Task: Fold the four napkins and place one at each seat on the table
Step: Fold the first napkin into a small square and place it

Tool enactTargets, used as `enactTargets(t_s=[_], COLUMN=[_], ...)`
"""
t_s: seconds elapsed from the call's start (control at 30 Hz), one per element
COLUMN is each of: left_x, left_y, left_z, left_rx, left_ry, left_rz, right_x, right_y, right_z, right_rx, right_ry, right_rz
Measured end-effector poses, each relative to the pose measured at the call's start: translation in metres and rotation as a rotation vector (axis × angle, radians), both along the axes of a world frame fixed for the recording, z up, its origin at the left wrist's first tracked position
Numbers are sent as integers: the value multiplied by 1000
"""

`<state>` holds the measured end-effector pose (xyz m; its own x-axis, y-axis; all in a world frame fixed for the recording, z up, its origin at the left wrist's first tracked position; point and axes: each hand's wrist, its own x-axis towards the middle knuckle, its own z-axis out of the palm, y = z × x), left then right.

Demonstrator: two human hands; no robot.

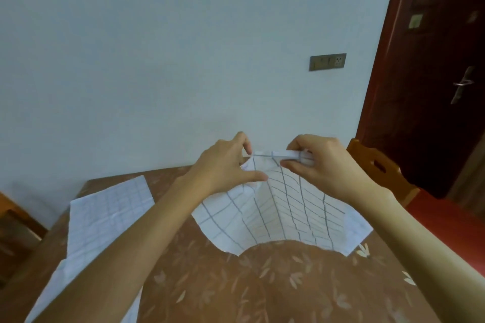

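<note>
A white napkin with a grey grid pattern [283, 212] hangs above the table, lifted by its top edge. My left hand [225, 165] pinches the left end of that edge. My right hand [322, 162] grips the right end, where the cloth is bunched between my fingers. The napkin's lower edge curves down and touches the tabletop. More white checked napkin cloth [105, 215] lies flat on the left part of the table, running toward the near left corner under my left forearm.
The table [262, 283] has a brown leaf-patterned cover and stands against a pale wall. A wooden chair [380, 165] is at the far right, another chair [15, 225] at the left edge. A dark red door [433, 73] is on the right.
</note>
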<state>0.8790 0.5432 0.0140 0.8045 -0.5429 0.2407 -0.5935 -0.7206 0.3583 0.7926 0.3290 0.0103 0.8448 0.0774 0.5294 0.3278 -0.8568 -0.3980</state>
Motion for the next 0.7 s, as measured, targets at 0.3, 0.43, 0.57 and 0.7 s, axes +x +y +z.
enactTargets(t_s=[0.3, 0.43, 0.57, 0.7], left_x=[1, -2, -8, -26], left_y=[9, 8, 6, 4], left_z=[10, 27, 36, 45], left_rx=[-41, -216, -339, -537], left_ry=[-59, 79, 322, 703], left_rz=[127, 187, 195, 135], right_x=[-6, -8, -11, -12], right_y=[1, 13, 32, 50], right_z=[23, 22, 16, 12], right_rx=[-47, -58, -28, 134], right_ry=[-93, -117, -110, -10], right_rz=[-37, -74, -18, 0])
